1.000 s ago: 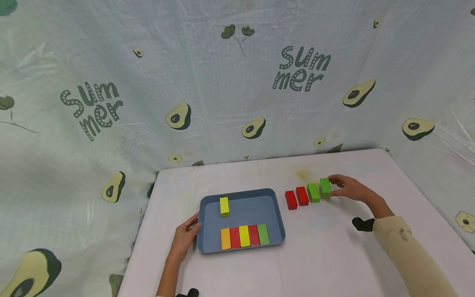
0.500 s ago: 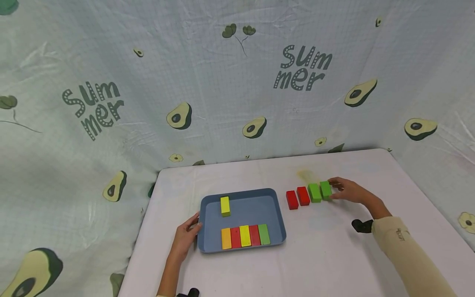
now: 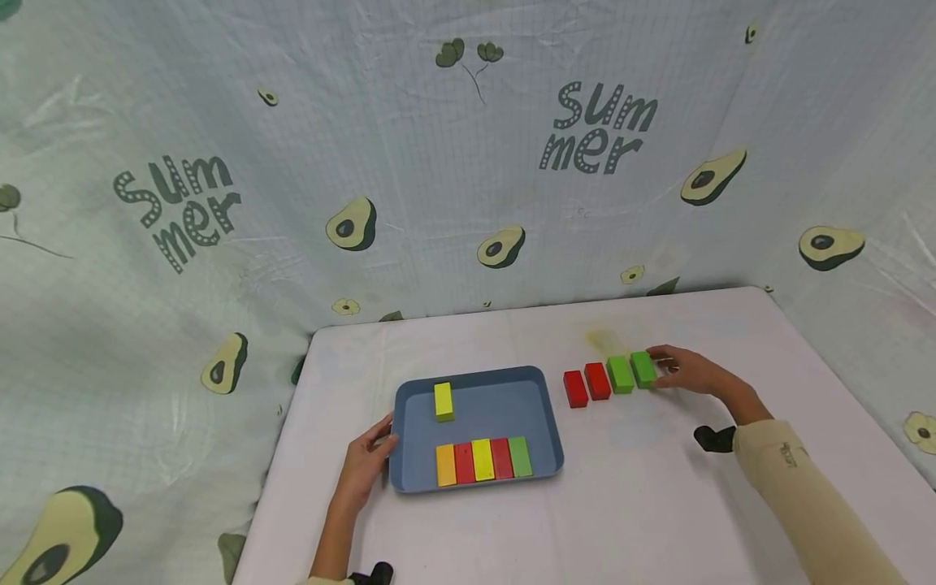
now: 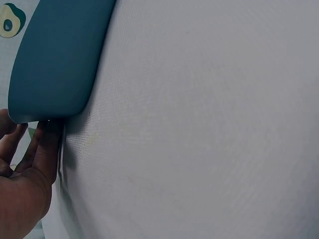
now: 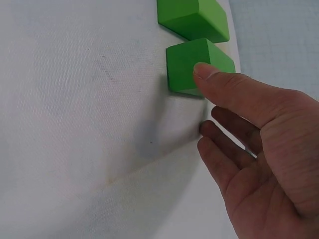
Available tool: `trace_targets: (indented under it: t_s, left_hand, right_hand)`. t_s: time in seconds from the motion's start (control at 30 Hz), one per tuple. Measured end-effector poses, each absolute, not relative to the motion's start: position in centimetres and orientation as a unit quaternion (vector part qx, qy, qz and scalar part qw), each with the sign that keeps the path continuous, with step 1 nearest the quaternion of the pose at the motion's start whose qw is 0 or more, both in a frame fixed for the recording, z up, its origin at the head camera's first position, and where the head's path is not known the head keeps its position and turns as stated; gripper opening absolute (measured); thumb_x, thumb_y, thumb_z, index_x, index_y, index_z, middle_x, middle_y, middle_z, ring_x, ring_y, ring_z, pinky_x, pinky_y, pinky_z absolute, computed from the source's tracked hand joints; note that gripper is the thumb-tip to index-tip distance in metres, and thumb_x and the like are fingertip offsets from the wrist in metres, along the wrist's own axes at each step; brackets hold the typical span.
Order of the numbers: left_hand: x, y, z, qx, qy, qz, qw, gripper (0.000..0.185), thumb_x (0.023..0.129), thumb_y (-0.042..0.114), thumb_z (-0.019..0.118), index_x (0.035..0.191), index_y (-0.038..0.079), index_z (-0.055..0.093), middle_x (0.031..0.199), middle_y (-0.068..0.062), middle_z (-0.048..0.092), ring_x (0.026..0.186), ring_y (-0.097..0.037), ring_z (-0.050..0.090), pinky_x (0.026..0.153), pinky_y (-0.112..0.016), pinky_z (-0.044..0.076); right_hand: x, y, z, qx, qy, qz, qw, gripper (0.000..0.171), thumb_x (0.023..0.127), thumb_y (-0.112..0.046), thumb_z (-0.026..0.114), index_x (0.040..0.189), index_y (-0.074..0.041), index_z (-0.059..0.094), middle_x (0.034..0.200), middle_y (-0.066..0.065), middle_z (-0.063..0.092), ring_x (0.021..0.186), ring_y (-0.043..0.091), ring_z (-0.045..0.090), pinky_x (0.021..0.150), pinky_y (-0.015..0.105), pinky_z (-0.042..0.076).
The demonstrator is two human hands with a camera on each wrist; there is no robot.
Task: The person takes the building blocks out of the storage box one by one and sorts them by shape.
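Observation:
My left hand (image 3: 361, 467) holds the left end of a blue-grey tray (image 3: 497, 410). Its thumb lies at the rim and the fingers reach against the outer wall, as the left wrist view shows. On the right, my right hand (image 3: 687, 371) pinches a green block (image 3: 643, 370) that stands at the right end of a short row. In the right wrist view the thumb presses on that block's near face, while the lower fingers are bent off it. Beside it stand another green block (image 3: 620, 374) and two red blocks, one nearer the tray (image 3: 575, 389).
Inside the tray a yellow block (image 3: 443, 402) stands alone near the back left. Along its front wall runs a row of orange (image 3: 446, 465), red, yellow, red and green blocks. A white table (image 3: 614, 504) carries everything, with a patterned cloth (image 3: 424, 146) hanging behind.
The green block in my right hand has come down from slightly raised to stand next to the other green one. My left hand and the tray have stayed put.

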State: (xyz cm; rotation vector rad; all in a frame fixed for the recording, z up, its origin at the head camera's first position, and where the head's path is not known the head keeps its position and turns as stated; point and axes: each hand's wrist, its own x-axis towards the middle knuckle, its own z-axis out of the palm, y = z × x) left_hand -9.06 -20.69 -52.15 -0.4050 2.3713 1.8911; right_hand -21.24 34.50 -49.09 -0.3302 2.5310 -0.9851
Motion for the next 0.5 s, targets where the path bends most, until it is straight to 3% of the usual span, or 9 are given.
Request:
trace_targets:
  t_s: [0.27, 0.5]
  left_hand:
    - [-8.8, -20.4, -51.9, -0.130, 0.779, 0.613, 0.030, 0.047, 0.092, 0.010, 0.060, 0.137, 0.005, 0.049, 0.129, -0.021, 0.051, 0.110, -0.028, 0.054, 0.081, -0.025, 0.046]
    - [-8.9, -20.5, -52.1, -0.136, 0.780, 0.610, 0.033, 0.048, 0.092, 0.009, 0.059, 0.138, 0.006, 0.048, 0.129, -0.020, 0.051, 0.111, -0.029, 0.053, 0.081, -0.026, 0.046]
  right_hand:
    - [-21.1, 34.3, -49.0, -0.106, 0.909, -0.354, 0.190, 0.083, 0.084, -0.030, 0.071, 0.142, 0.009, 0.026, 0.139, 0.034, 0.032, 0.124, 0.049, 0.034, 0.097, 0.058, 0.031]
    - [-20.9, 33.3, -48.5, -0.102, 0.918, -0.372, 0.097, 0.070, 0.088, -0.028, 0.068, 0.139, 0.007, 0.035, 0.136, 0.030, 0.040, 0.121, 0.047, 0.040, 0.094, 0.057, 0.036]
